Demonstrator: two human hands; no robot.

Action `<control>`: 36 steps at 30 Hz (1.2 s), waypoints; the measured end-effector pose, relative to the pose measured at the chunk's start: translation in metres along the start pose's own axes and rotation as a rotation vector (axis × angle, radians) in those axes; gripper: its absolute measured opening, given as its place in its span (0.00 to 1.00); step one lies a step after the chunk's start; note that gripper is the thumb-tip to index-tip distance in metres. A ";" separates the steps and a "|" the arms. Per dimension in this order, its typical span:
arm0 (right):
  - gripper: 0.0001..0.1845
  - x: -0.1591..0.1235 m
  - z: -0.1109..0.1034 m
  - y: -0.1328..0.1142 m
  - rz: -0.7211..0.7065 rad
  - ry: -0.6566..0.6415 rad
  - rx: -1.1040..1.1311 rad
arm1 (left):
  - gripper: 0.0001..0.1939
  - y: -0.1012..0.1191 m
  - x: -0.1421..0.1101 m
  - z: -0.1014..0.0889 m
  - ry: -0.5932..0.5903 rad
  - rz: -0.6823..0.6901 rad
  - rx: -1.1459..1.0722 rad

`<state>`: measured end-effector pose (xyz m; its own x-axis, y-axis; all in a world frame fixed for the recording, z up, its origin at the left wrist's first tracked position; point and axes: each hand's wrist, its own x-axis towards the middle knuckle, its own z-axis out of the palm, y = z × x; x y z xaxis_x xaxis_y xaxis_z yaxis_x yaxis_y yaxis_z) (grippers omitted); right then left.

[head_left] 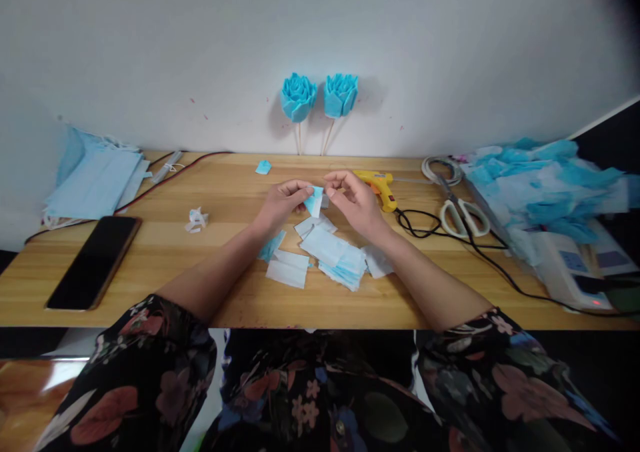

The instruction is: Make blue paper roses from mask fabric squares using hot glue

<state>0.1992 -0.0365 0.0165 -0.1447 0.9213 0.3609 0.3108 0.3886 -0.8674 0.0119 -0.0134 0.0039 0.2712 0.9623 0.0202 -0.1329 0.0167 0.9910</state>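
Between the thumb and fingers of my left hand (285, 204) is a small folded piece of blue-and-white mask fabric (313, 203). Just right of it, my right hand (356, 202) is curled with thumb and fingertips drawn close together. Whatever they pinch, if anything, is too small to make out. Below both hands lies a loose pile of cut mask-fabric pieces (333, 249), pale and bright blue. A single blue piece (263, 167) lies farther back. Behind my right hand rests a yellow glue gun (383, 187), partly hidden by the fingers.
Two blue fabric roses (299, 97) on sticks lean against the wall. Face masks (95, 179), a phone (94, 263) and a crumpled white scrap (197, 220) are on the left. Scissors (464, 217), a black cord (515, 284) and a heap of blue scraps (545, 179) occupy the right.
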 end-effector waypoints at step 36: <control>0.14 0.001 -0.002 0.003 0.157 -0.135 0.267 | 0.17 0.006 -0.003 0.002 0.002 0.036 0.118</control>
<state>0.2018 -0.0339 0.0149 -0.2434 0.9526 0.1825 0.0847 0.2083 -0.9744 0.0123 -0.0173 0.0099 0.2664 0.9623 0.0554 -0.0289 -0.0495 0.9984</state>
